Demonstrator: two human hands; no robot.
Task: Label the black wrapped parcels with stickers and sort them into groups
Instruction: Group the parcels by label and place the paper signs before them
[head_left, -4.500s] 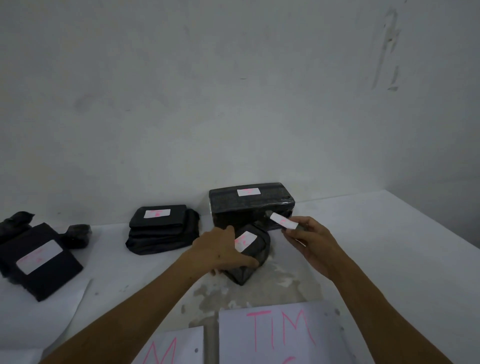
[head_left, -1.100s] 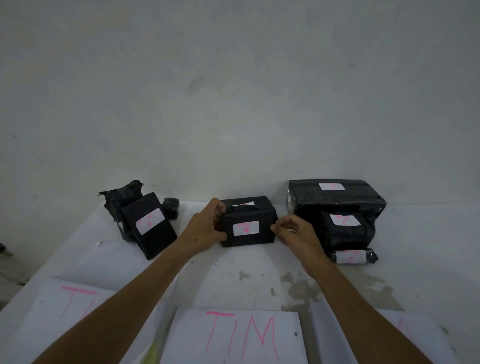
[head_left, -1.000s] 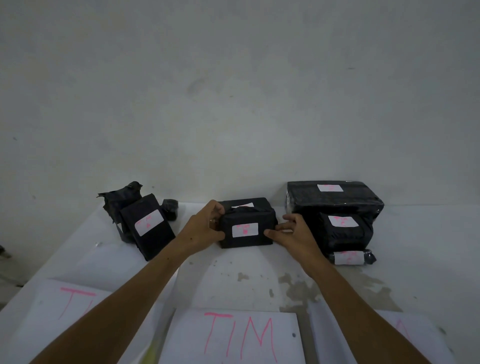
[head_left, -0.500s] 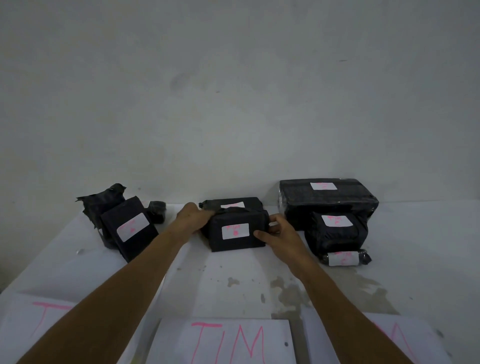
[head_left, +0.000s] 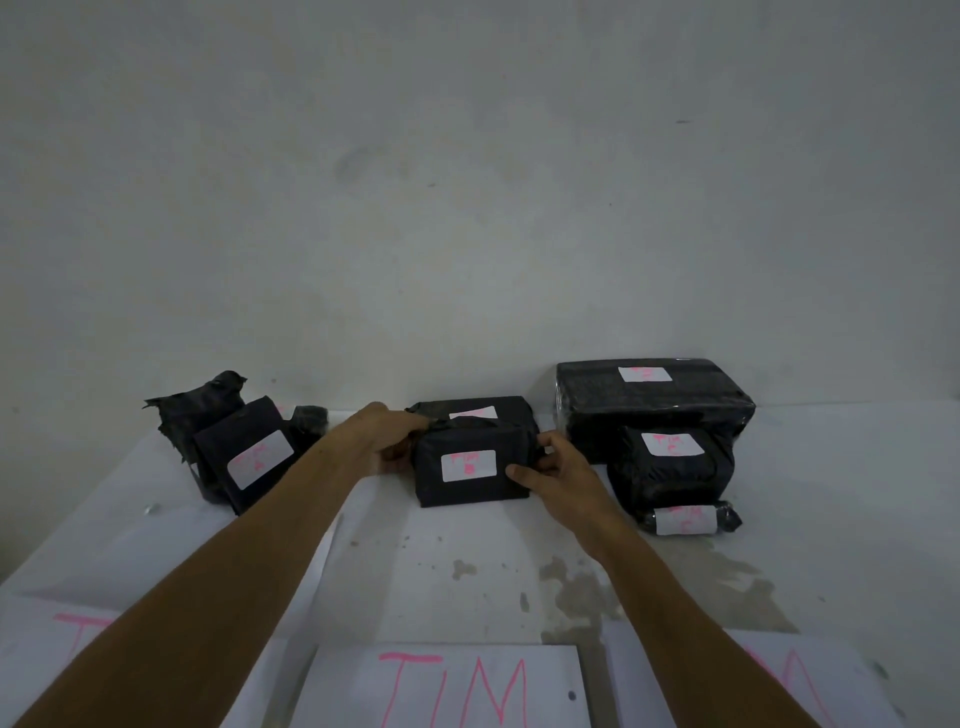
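Note:
A black wrapped parcel (head_left: 470, 493) with a white sticker stands on edge in the middle of the table, leaning against a second labelled parcel (head_left: 480, 408) behind it. My left hand (head_left: 384, 439) grips its left top corner. My right hand (head_left: 558, 473) holds its right side, thumb on the front face. To the right lie a large labelled parcel (head_left: 654, 397), a medium labelled parcel (head_left: 670, 467) in front of it, and a small labelled roll (head_left: 685, 519). On the left a flat labelled parcel (head_left: 249, 457) leans on crumpled black parcels (head_left: 197, 410).
White sheets with pink letters lie along the near table edge: a middle sheet (head_left: 447, 686), a left sheet (head_left: 47, 644) and a right sheet (head_left: 810, 675). A small black lump (head_left: 310, 418) sits by the wall. The wall runs right behind the parcels. The table surface (head_left: 467, 571) is stained.
Both hands have kept hold of the middle parcel and shifted it slightly back and left against the parcel behind. My view has drifted a little to the right.

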